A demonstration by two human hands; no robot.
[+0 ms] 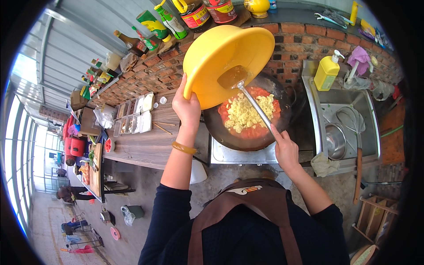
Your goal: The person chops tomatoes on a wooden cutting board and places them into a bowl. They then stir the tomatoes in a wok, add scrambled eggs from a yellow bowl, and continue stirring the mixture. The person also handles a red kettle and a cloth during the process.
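My left hand (188, 105) grips the rim of a yellow plastic basin (212, 73), which is tilted with its mouth towards the wok. In my right hand (285, 149) is the metal handle of a ladle or wok spatula (256, 105); its head rests inside the basin, against the wall. Below the basin, a dark wok (225, 135) stands on a steel gas stove (243, 156). Scrambled egg (246, 114) lies heaped in the wok on top of red chopped tomato (255, 132). The basin hides part of the wok's far left side.
A steel sink (374, 145) at right holds a steel bowl (335, 140) and a wire whisk or strainer (352, 121), its wooden handle over the edge. Seasoning boxes (132, 122) and chopsticks (162, 127) lie on the wooden counter (142, 149) at left. Bottles (170, 23) line the brick ledge. Another person (68, 193) is far left.
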